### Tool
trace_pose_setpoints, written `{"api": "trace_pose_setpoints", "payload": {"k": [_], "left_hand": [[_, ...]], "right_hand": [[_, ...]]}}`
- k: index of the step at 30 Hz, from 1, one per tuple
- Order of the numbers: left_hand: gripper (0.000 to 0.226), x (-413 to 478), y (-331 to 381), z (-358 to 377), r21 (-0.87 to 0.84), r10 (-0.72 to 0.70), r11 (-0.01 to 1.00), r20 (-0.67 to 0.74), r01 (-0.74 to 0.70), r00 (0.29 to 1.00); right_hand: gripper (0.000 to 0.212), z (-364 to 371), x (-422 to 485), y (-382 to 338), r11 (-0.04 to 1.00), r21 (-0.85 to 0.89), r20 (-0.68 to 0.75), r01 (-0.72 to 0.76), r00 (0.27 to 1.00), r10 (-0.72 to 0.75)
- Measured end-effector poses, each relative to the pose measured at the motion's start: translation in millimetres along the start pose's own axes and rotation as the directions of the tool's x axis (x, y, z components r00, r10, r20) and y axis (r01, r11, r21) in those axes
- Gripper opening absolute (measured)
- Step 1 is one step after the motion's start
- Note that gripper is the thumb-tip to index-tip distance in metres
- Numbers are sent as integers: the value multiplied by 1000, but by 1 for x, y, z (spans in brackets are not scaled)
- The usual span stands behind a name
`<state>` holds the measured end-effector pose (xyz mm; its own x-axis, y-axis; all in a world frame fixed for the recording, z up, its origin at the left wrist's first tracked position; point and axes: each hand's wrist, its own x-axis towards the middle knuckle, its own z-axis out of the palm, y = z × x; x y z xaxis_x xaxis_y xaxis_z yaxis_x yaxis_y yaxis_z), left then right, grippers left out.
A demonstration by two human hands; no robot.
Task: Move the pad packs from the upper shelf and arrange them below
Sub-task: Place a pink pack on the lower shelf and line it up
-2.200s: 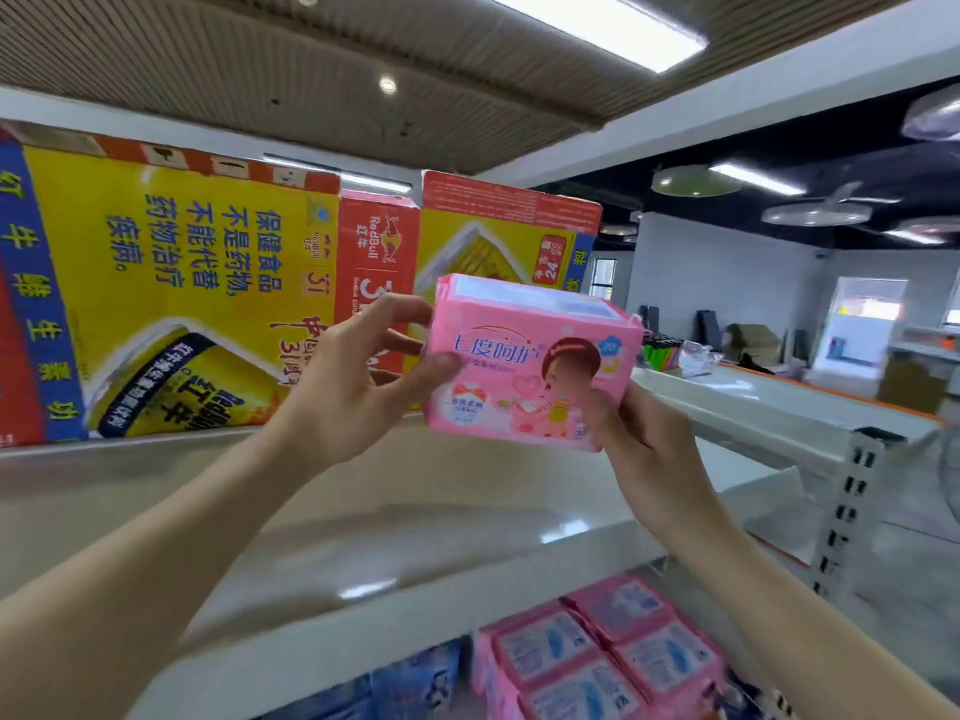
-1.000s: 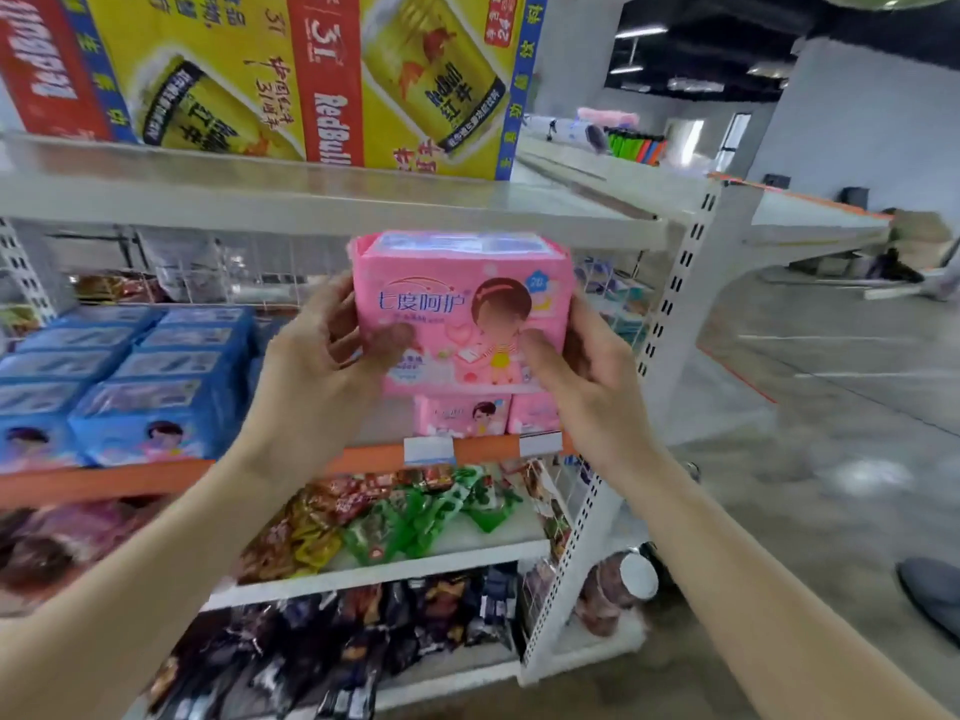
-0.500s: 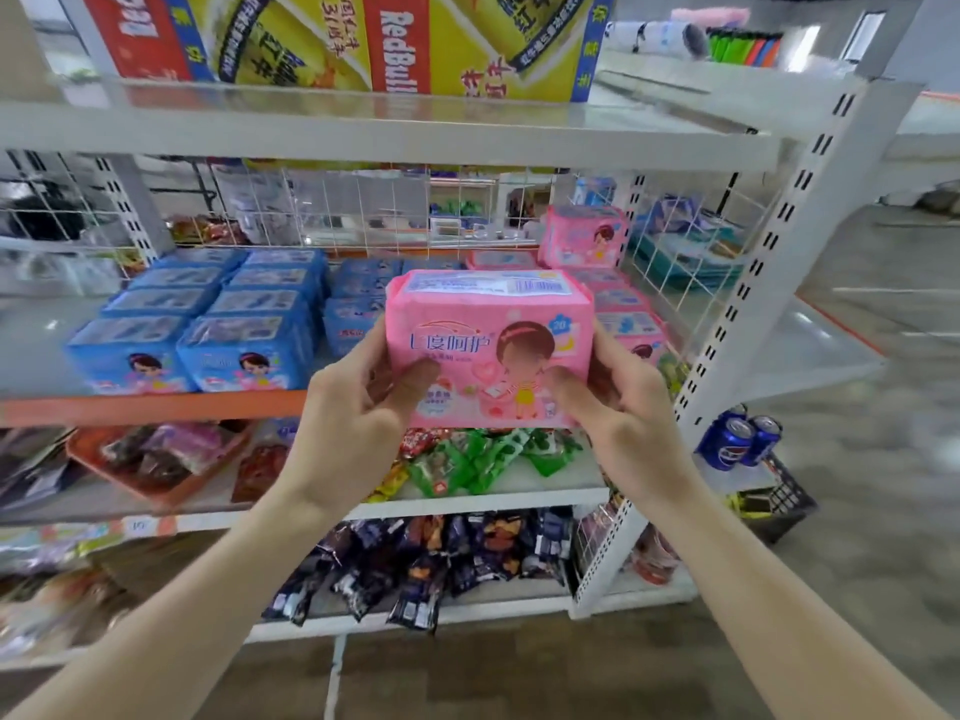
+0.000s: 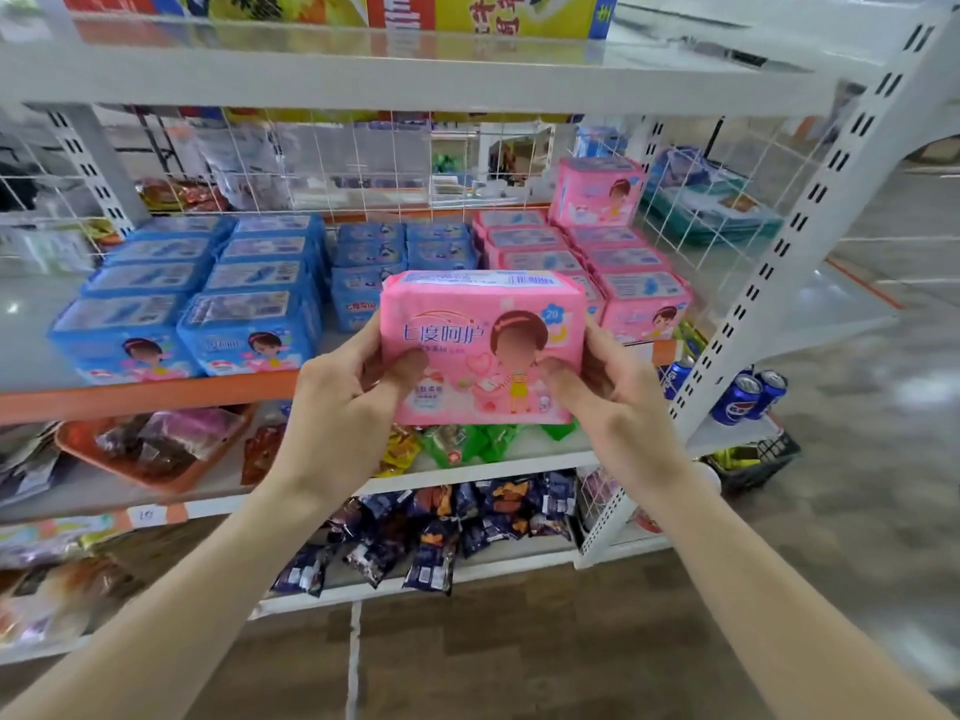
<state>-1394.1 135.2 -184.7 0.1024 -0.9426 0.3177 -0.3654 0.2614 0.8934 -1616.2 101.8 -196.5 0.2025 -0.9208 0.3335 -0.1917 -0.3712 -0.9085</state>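
Mid-carry: left hand (image 4: pixel 353 402) and right hand (image 4: pixel 605 402) both clamp the pink pad pack (image 4: pixel 480 345) at frame centre. Next, probably: slot it among pink packs (image 4: pixel 582 252), centre-right.

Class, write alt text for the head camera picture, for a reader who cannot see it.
A left hand and right hand hold a pink pad pack by its ends before a shelf lined with blue packs at left and pink packs at right. Snack bags lie lower down.
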Motion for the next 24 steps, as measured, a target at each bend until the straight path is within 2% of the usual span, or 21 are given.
{"api": "trace_pose_setpoints", "payload": {"k": [5,9,11,13,15,18,20,24], "left_hand": [[29,6,-11,-13,-30,8,1000,34,-7,999],[30,9,-19,-23,-42,47,998,20,-46,999],[23,13,-24,-28,-64,12,998,1,-12,1000],[15,18,-29,-31,-82,-84,993,-5,84,996],[20,25,-31,-31,-29,-173,985,-8,172,985],[51,34,-30,-27,73,-252,965,-32,254,967],[61,40,-29,-21,95,-268,958,-36,271,963],[54,48,-28,-9,89,-247,965,-25,248,969]], "right_hand": [[43,17,1,-3,1000,-7,-15,-1,1000,1],[30,28,0,-1,1000,-11,-54,-4,999,4],[23,33,-1,0,999,-26,-74,-35,997,33],[16,35,-2,-1,996,-56,-107,-72,992,65],[30,35,1,-5,983,-67,-147,-168,977,157],[61,31,10,-11,953,-84,-213,-292,939,269],[66,27,16,-11,947,-120,-263,-299,929,260],[62,15,27,-6,939,-183,-263,-292,935,239]]}}
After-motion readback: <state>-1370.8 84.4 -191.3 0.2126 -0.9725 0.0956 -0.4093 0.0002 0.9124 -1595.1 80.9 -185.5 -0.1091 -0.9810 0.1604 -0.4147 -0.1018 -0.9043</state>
